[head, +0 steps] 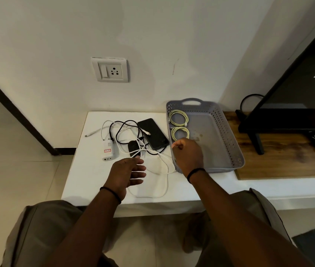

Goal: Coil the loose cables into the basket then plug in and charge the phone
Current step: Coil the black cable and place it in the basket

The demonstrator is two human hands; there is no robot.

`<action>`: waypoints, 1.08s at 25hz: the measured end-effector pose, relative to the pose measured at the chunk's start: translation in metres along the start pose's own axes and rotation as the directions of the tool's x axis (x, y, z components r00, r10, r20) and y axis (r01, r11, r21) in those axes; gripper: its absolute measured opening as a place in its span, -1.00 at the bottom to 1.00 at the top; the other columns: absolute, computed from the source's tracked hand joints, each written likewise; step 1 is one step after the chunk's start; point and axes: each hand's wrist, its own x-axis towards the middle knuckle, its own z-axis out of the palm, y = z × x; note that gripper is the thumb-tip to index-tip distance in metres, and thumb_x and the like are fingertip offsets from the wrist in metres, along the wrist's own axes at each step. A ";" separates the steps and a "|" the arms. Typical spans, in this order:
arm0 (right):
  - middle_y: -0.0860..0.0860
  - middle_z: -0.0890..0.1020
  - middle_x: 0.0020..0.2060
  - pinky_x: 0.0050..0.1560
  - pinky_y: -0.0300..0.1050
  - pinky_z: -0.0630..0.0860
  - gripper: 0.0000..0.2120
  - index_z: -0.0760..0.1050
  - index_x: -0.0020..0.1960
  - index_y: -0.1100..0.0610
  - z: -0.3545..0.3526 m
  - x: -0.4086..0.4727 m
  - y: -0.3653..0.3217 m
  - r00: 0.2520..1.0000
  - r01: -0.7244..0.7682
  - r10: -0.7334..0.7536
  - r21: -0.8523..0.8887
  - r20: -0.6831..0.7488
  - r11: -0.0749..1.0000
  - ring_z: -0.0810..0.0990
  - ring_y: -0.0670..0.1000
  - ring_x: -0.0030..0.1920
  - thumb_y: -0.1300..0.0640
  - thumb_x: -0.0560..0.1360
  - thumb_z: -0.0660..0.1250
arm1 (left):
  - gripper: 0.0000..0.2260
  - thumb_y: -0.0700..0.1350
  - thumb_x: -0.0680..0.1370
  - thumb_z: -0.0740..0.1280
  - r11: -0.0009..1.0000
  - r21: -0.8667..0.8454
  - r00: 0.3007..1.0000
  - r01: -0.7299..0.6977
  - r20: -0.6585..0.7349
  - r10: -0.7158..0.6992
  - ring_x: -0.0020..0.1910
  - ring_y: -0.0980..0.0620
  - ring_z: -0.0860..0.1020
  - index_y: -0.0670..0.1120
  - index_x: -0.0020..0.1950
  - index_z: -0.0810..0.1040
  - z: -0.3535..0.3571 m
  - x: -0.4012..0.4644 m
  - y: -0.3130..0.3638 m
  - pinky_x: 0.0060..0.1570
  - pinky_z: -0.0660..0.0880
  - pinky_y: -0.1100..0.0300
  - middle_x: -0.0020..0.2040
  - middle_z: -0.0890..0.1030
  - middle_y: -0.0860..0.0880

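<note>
Taking the grey perforated plastic basket point(228, 132) as the landmark and reading from the left: farthest to its left, a white plug-in charger block with a red label point(109, 151) is lying on the white tabletop point(87, 176), with a black oval adapter point(133, 149) between it and the basket. Loose black cable point(123, 130) and loose white cable point(164, 182) are tangling across this stretch, the white one looping toward the table's near edge. The left hand point(127, 173) is hovering over the white loop, fingers straight and spread apart, gripping nothing. Just beside the basket's left wall, the black slab phone point(153, 134) is lying flat — its long axis running diagonally, far end pointing away and to the left; a white connector is resting on it. The right hand point(188, 153) is sitting at the basket's near-left corner, fingers curled and pinching what looks like a white cable end. Inside the basket, against its left wall, two coiled pale-yellow cables point(178, 123) are lying one behind the other — flat on the floor.
</note>
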 end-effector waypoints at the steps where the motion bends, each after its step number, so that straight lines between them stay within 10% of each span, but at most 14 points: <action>1: 0.00 0.67 -0.23 -0.17 -0.11 0.56 -0.90 0.58 -0.20 0.02 0.004 -0.002 -0.006 1.000 0.017 -0.017 0.010 0.012 1.000 0.60 0.00 -0.20 0.11 0.49 0.34 | -0.77 -0.08 0.61 0.27 1.000 -0.017 1.000 0.000 -0.028 -0.001 -0.25 -0.11 0.62 -0.22 0.03 0.61 -0.006 0.002 0.003 -0.27 0.55 0.12 -0.13 0.65 -0.19; 6: 0.03 0.70 -0.12 -0.05 0.00 0.57 -0.88 0.62 -0.11 0.11 0.026 0.006 -0.031 0.989 0.087 -0.085 -0.009 0.120 0.996 0.63 0.07 -0.08 0.20 0.52 0.30 | -0.79 -0.07 0.60 0.26 0.999 -0.033 0.972 0.016 -0.233 -0.023 -0.30 -0.09 0.57 -0.20 -0.01 0.58 -0.035 0.017 0.010 -0.30 0.44 0.14 -0.18 0.62 -0.16; 11: 0.12 0.68 0.04 0.11 -0.05 0.50 -0.78 0.62 0.06 0.15 0.052 0.033 -0.037 0.966 0.141 -0.088 -0.210 0.244 0.967 0.60 0.17 0.10 0.29 0.52 0.24 | -0.65 0.07 0.55 0.30 0.948 0.298 0.958 0.109 -0.285 -0.020 -0.44 -0.08 0.50 -0.23 0.06 0.50 -0.041 0.037 -0.010 -0.39 0.37 0.23 -0.20 0.58 -0.19; 15: 0.13 0.66 0.06 0.12 -0.04 0.50 -0.80 0.60 0.09 0.16 0.076 0.051 -0.044 0.931 0.221 -0.077 -0.382 0.356 0.897 0.61 0.18 0.11 0.21 0.56 0.23 | -0.36 0.28 0.33 0.27 0.822 0.541 0.967 0.178 -0.252 -0.043 -0.07 -0.28 0.65 -0.24 0.11 0.50 -0.039 0.050 -0.023 -0.02 0.59 -0.10 -0.02 0.64 -0.26; 22: 0.08 0.65 0.00 0.02 0.00 0.60 -0.86 0.61 0.02 0.05 0.108 0.058 -0.048 0.886 0.324 -0.098 -0.454 0.453 0.830 0.64 0.14 0.00 0.12 0.48 0.36 | -0.63 0.12 0.53 0.29 0.829 0.521 0.965 0.203 -0.249 -0.080 -0.42 -0.08 0.57 -0.21 -0.02 0.49 -0.036 0.056 -0.024 -0.36 0.53 0.15 -0.23 0.63 -0.16; 27: 0.06 0.63 0.03 0.01 0.01 0.60 -0.81 0.59 0.06 0.04 0.110 0.061 -0.047 0.857 0.371 -0.094 -0.480 0.507 0.795 0.64 0.13 0.01 0.03 0.47 0.36 | -0.75 0.02 0.43 0.35 0.709 0.684 0.961 0.172 -0.276 0.033 -0.16 -0.18 0.65 -0.09 -0.02 0.42 -0.038 0.057 -0.033 -0.06 0.62 -0.05 -0.12 0.62 -0.12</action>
